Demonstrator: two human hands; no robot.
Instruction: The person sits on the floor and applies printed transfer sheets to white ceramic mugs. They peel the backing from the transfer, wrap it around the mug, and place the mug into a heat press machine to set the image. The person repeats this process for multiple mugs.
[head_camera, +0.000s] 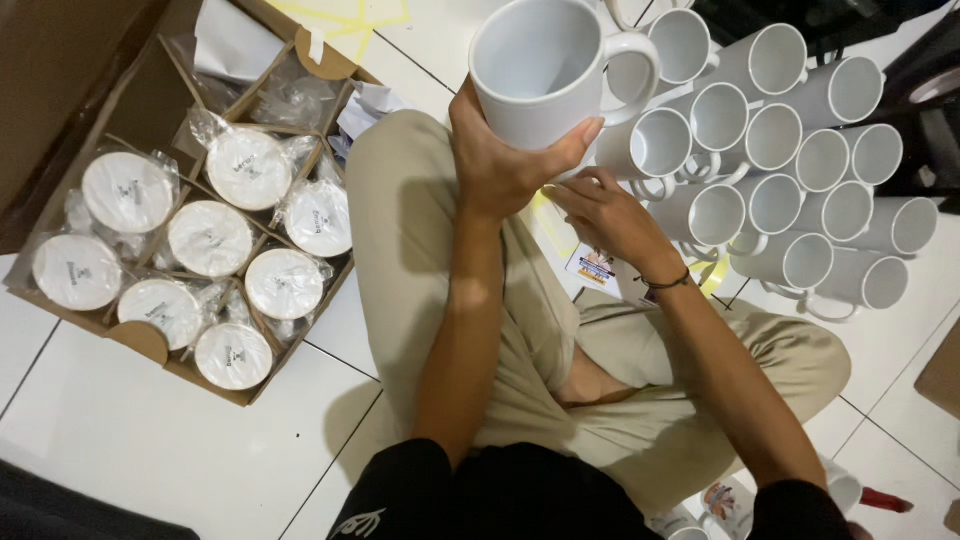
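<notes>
Head view showed the left hand (495, 160) clasped round an upright white mug (545, 65), mouth up, handle pointing right toward the stacked mugs (790, 170) lying on the floor, while the right hand (610, 215), loosely curled and empty, sat just below it.

White tiled floor (150, 440), dark grout

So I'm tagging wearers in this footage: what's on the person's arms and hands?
Both forearms are bare, with black sleeves ending near the elbows. The left hand wears nothing. The right hand has a thin dark cord bracelet at the wrist. No gloves, rings or watch visible.
</notes>
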